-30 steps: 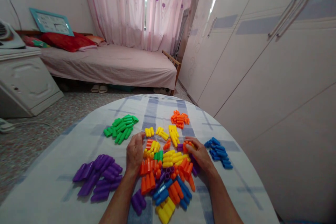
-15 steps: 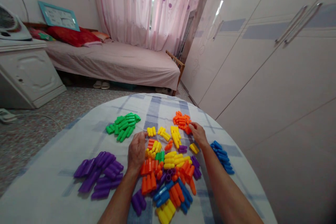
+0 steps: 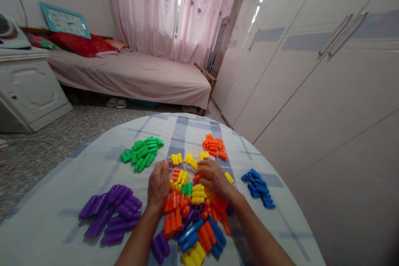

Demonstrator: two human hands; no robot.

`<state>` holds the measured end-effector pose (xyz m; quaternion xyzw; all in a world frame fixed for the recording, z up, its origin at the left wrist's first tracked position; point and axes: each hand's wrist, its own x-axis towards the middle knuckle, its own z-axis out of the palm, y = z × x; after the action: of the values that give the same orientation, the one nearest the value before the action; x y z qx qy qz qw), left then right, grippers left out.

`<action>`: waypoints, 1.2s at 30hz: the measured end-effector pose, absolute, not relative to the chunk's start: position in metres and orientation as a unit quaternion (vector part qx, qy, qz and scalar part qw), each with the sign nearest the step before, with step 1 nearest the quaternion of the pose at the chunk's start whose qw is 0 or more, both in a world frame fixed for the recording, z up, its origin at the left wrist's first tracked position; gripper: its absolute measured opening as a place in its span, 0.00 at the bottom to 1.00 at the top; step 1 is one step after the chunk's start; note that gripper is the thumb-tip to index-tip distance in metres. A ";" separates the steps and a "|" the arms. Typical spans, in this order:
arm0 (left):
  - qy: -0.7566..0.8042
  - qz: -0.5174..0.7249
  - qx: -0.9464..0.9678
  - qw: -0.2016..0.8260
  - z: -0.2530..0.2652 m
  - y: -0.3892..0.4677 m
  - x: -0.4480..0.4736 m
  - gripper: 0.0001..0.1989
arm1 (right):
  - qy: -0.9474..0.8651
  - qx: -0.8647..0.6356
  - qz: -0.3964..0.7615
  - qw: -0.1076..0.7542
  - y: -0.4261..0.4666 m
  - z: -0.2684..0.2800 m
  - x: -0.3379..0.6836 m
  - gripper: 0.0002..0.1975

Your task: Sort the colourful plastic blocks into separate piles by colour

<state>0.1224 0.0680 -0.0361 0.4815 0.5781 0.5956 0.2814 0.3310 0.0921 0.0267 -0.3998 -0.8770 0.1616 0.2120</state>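
Note:
Small plastic tube-shaped building pieces, many joined side by side, lie in a mixed heap on the table. My left hand rests at the heap's left edge, fingers loosely bent and seemingly around nothing, its fingertips beside a yellow piece. Over the heap's upper right, my right hand reaches in with thumb and fingers apart, near a small orange piece; it covers some yellow and purple pieces. Closer to me are a green piece, orange pieces, blue pieces and a yellow piece.
Single-colour piles surround the heap: green, purple, orange and blue. A checked cloth covers the rounded table. Beyond stand a bed, a white cabinet and a wardrobe.
My right hand has left the far orange pile and moved left and toward me, over the mixed heap. My left hand stays at the heap's left edge. The view has shifted slightly.

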 end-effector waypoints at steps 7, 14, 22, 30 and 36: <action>0.578 0.597 0.478 0.285 -0.036 0.067 0.123 0.23 | -0.781 -0.489 0.218 0.320 0.106 0.044 0.355 0.09; 0.585 0.588 0.487 0.271 -0.032 0.066 0.123 0.24 | -0.719 -0.634 0.101 0.266 0.167 0.034 0.386 0.15; 0.586 0.596 0.473 0.278 -0.031 0.067 0.124 0.24 | -0.771 -0.563 0.157 0.253 0.118 0.048 0.374 0.12; 0.596 0.596 0.452 0.291 -0.030 0.066 0.125 0.26 | -0.825 -0.488 0.192 0.212 0.083 0.058 0.343 0.11; 0.592 0.577 0.463 0.321 -0.027 0.063 0.126 0.27 | -0.755 -0.609 0.113 0.217 0.067 0.049 0.377 0.13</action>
<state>0.1257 0.0634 -0.0266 0.4630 0.5920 0.5766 0.3205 0.3773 0.0674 0.0490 -0.6086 -0.7550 0.1128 0.2166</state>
